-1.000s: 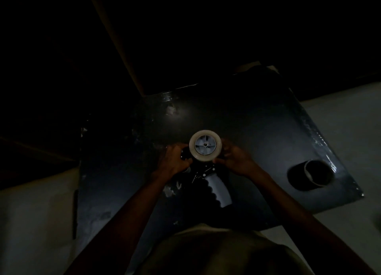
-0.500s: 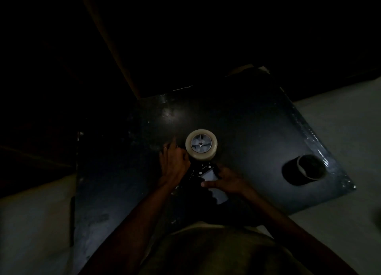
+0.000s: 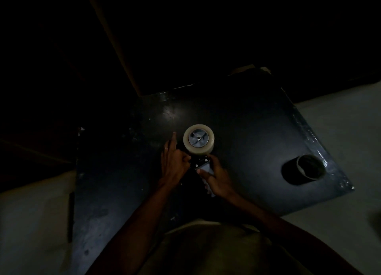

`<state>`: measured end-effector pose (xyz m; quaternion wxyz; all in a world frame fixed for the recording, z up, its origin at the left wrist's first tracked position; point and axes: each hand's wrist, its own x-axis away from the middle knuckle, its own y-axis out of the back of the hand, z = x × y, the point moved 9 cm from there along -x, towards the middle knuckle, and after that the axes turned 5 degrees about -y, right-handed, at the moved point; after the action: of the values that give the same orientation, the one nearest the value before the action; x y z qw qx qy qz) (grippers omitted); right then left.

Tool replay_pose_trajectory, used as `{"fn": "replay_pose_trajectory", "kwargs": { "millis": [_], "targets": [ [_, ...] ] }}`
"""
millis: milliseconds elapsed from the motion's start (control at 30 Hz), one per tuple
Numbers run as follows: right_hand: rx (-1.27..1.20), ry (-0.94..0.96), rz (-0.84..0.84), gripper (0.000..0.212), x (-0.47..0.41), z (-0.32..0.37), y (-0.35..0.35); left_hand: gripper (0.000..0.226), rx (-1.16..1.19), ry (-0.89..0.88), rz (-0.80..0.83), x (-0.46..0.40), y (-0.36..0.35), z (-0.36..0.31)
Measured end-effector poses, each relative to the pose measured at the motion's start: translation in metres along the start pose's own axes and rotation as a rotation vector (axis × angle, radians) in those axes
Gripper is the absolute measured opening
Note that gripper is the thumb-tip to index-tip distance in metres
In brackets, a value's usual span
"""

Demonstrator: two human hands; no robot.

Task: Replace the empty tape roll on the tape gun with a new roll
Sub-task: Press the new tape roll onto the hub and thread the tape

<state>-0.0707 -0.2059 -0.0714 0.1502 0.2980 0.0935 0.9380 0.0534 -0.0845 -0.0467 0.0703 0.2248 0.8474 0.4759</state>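
Left hand point(image 3: 172, 165) beside the tape gun point(image 3: 201, 163), fingers curled at its near-left edge, index finger extended toward the far side; grip on the gun not discernible. Right hand point(image 3: 216, 178) wrapped around the pale handle point(image 3: 207, 169). New tape roll point(image 3: 199, 139) seated on the gun's hub, just beyond both hands, touching neither palm. Empty tape core point(image 3: 307, 169) lying on its side well to the right, near the edge of the dark table point(image 3: 247, 130).
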Motion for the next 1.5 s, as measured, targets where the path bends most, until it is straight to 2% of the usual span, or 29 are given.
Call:
{"fn": "replay_pose_trajectory", "kwargs": {
  "millis": [133, 233, 333, 400, 467, 600, 900, 1067, 1200, 1267, 1333, 1400, 1500],
  "targets": [
    [-0.045, -0.003, -0.018, 0.05, -0.006, 0.003, -0.003, 0.01, -0.008, -0.043, -0.054, -0.001, 0.011, -0.004],
    [-0.061, -0.011, -0.036, 0.048, -0.01, 0.005, 0.0, 0.026, -0.059, -0.084, -0.066, 0.005, 0.017, -0.008],
    [-0.071, -0.009, -0.053, 0.049, -0.015, 0.005, 0.002, 0.017, -0.134, -0.111, -0.051, 0.012, 0.017, -0.001],
    [-0.074, -0.005, -0.05, 0.048, -0.016, 0.004, 0.001, 0.019, -0.135, -0.085, -0.041, 0.013, 0.012, 0.011],
    [-0.078, -0.006, -0.034, 0.048, -0.017, 0.002, 0.001, 0.03, -0.082, -0.02, -0.037, 0.013, 0.006, 0.023],
    [-0.099, -0.03, -0.012, 0.047, -0.019, 0.002, 0.001, 0.005, -0.027, -0.053, -0.097, 0.02, 0.005, 0.03],
    [-0.132, -0.038, -0.008, 0.049, -0.023, 0.001, 0.003, 0.008, -0.025, -0.209, -0.123, 0.019, 0.005, 0.043],
    [-0.158, -0.047, 0.005, 0.046, -0.026, -0.003, 0.002, 0.029, -0.031, -0.217, -0.068, 0.015, -0.003, 0.072],
    [-0.171, -0.062, 0.027, 0.041, -0.03, -0.005, 0.0, 0.01, -0.047, -0.375, -0.088, 0.012, 0.005, 0.062],
    [-0.076, -0.046, 0.001, 0.044, -0.029, -0.006, 0.001, 0.006, -0.055, -0.401, -0.077, 0.009, 0.008, 0.057],
    [0.277, 0.081, -0.118, 0.059, -0.025, 0.006, 0.009, 0.005, -0.065, -0.417, -0.047, 0.008, 0.009, 0.053],
    [0.686, 0.333, -0.265, 0.065, -0.015, 0.033, 0.008, 0.006, -0.099, -0.398, -0.014, 0.008, 0.011, 0.052],
    [0.938, 0.708, -0.269, 0.059, 0.007, 0.074, -0.014, 0.018, -0.1, -0.396, -0.021, 0.01, 0.014, 0.048]
  ]
}}
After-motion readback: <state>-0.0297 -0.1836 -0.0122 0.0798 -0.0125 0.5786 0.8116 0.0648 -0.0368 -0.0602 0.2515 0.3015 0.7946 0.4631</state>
